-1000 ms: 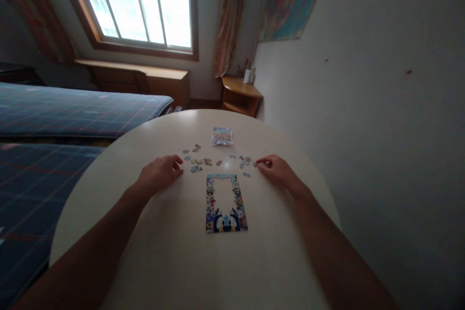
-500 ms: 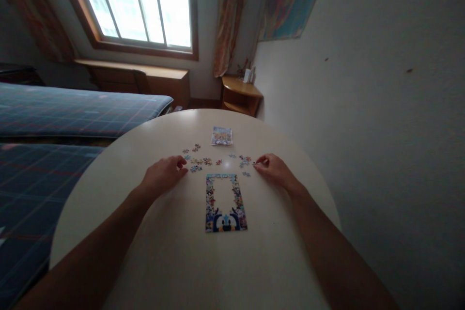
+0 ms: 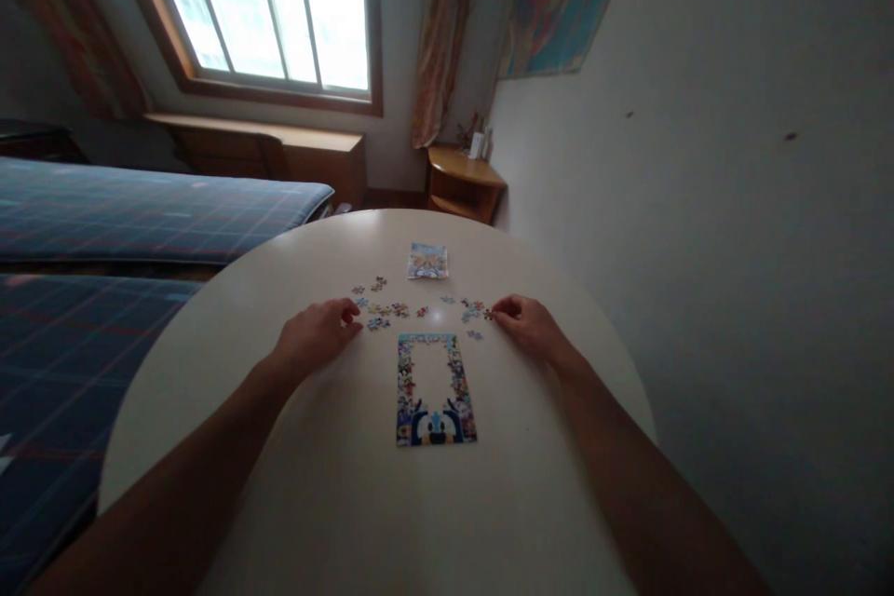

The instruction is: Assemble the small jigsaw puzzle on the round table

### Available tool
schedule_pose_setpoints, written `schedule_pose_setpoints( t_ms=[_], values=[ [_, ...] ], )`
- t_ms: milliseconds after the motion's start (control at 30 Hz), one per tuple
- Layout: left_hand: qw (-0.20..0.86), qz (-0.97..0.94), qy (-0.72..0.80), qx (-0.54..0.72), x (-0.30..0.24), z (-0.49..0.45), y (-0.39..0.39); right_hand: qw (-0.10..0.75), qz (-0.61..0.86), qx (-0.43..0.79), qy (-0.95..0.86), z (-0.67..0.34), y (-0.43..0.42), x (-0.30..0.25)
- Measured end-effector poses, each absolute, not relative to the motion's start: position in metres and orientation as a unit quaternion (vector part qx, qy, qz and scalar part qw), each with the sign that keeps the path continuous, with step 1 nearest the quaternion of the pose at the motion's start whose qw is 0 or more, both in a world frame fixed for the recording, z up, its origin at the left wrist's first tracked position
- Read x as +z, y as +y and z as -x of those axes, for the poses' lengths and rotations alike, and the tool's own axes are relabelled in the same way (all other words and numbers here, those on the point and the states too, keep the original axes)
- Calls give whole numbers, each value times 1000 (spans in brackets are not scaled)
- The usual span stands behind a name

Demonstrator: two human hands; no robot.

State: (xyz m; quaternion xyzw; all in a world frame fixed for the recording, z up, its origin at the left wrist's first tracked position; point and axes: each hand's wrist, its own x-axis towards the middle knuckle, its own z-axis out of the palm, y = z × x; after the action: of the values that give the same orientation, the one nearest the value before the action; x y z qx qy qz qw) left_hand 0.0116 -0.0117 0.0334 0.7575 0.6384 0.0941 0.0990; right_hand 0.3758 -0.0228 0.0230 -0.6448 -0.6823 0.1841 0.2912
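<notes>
A partly built jigsaw puzzle (image 3: 434, 388) lies in the middle of the round white table (image 3: 335, 484), its border joined and its centre bare. Several loose puzzle pieces (image 3: 391, 309) are scattered just beyond it. My left hand (image 3: 318, 332) rests on the table at the left end of the scatter, fingers curled with the tips by a piece. My right hand (image 3: 527, 324) lies at the right end, fingertips pinched at a small piece; I cannot make out whether it is gripped.
A small picture card (image 3: 427, 261) lies further back on the table. Beds with plaid covers (image 3: 140, 214) stand to the left, a wooden corner shelf (image 3: 461, 182) and a window behind, and a white wall (image 3: 698, 205) close on the right.
My left hand slid a little right toward the loose pieces. My right hand shifted slightly among the pieces at the right end.
</notes>
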Motion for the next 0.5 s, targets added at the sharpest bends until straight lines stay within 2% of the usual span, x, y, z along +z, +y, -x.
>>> schedule_pose_setpoints(
  t_ms=[500],
  values=[
    [99, -755, 641, 95, 35, -12, -13, 287, 630, 201, -693, -369, -26, 30]
  ],
)
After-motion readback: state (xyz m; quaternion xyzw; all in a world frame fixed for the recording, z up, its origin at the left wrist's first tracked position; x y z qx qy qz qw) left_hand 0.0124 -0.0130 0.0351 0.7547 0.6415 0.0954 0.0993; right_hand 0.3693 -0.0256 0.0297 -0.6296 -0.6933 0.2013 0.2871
